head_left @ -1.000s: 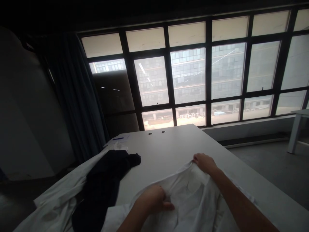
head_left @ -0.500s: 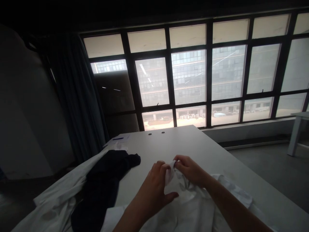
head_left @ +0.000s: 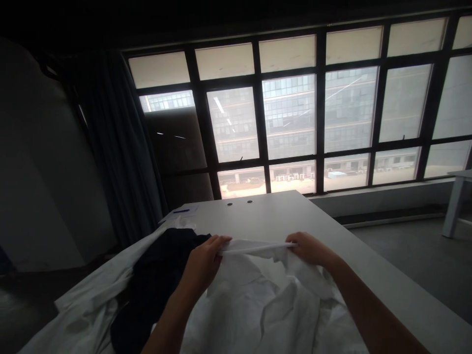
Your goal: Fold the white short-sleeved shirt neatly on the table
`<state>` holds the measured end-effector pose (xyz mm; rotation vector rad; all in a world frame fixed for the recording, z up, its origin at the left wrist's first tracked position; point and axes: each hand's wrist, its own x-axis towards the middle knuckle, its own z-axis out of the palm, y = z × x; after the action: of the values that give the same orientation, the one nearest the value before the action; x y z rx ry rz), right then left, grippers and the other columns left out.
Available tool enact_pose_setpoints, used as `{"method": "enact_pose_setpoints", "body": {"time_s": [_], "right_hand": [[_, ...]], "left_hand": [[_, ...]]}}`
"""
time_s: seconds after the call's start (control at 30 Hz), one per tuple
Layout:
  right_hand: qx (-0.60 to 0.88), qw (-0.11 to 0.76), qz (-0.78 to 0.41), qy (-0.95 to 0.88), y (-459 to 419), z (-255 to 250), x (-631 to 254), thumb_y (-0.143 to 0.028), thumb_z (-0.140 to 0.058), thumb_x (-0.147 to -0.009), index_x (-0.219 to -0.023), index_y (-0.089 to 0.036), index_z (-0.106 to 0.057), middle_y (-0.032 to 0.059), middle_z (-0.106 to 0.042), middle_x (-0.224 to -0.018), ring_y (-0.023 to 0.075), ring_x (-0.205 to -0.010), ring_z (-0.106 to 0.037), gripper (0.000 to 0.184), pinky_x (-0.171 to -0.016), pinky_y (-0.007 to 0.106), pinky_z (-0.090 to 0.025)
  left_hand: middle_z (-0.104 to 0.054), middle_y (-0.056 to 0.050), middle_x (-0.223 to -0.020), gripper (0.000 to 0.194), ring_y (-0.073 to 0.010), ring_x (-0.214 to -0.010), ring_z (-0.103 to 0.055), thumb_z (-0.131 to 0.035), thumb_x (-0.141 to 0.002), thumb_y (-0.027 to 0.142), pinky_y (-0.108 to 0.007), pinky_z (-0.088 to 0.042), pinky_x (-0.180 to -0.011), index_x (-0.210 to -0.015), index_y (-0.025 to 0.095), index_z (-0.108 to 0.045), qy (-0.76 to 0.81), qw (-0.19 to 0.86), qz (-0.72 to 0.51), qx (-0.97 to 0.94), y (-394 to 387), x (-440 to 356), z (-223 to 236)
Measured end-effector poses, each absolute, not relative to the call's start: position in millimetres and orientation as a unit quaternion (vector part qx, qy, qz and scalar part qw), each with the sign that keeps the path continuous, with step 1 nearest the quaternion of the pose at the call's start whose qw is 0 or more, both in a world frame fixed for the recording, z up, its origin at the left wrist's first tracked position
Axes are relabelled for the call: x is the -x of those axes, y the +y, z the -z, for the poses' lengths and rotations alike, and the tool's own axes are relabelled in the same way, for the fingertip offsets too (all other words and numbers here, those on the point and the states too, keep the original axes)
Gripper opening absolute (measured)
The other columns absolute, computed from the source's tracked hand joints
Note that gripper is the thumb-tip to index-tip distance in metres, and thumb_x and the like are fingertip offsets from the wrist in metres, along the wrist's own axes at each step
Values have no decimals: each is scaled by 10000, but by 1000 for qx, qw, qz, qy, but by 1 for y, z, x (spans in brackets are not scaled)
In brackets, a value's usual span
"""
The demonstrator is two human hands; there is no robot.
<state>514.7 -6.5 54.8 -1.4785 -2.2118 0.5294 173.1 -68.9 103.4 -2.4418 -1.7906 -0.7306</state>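
Crumpled white cloth [head_left: 258, 305] held up by its top edge;
left hand [head_left: 202, 263] and right hand [head_left: 311, 248] pinched shut on it, well apart; edge taut.

I can count two hands, one left hand [head_left: 203, 263] and one right hand [head_left: 312, 249], one white cloth [head_left: 258, 305] between them, one dark garment [head_left: 158, 275] beside the left hand, and one blue pen [head_left: 181, 211] ahead of the hands.
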Motion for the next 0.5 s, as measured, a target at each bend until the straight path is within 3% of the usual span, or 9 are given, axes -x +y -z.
{"method": "enact_pose_setpoints", "body": {"time_s": [0.2, 0.27, 0.37, 0.5], "right_hand": [[614, 424, -252, -616, 21, -45, -571, -275, -521, -765, -1083, -183, -572, 11, -619, -708, 141, -588, -539, 336, -568, 243, -379], [572, 520, -326, -544, 22, -48, -582, -351, -530, -763, -1138, -199, -517, 10, -601, -743, 149, -601, -544, 405, -551, 251, -408], [465, 621, -432, -461, 17, -58, -587, -419, -644, -693, -1111, -229, -517, 29, -604, -842, 161, -685, -567, 477, -585, 268, -465], [431, 521, -529, -513, -4, -75, -576, -457, -729, -700, -1022, -212, -585, -5, -567, -743, 102, -560, -469, 429, -478, 206, -358]], "left_hand": [[-672, -21, -1249, 336, -214, -1043, -665, -420, -956, 292, -293, -500, -848, -1209, 284, -641, -599, -1, 199, 776, -58, -165, -89], [-646, -42, -1304, 373, -241, -1119, -639, -464, -940, 352, -317, -498, -875, -1279, 277, -604, -613, -24, 154, 775, -58, -161, -82], [-597, -77, -1394, 576, -289, -1259, -563, -601, -855, 453, -357, -468, -985, -1392, 254, -534, -622, -104, 72, 772, -60, -152, -72], [-619, -110, -1365, 699, -308, -1233, -586, -651, -805, 512, -361, -476, -983, -1428, 228, -515, -625, -184, 9, 758, -62, -148, -66]]}}
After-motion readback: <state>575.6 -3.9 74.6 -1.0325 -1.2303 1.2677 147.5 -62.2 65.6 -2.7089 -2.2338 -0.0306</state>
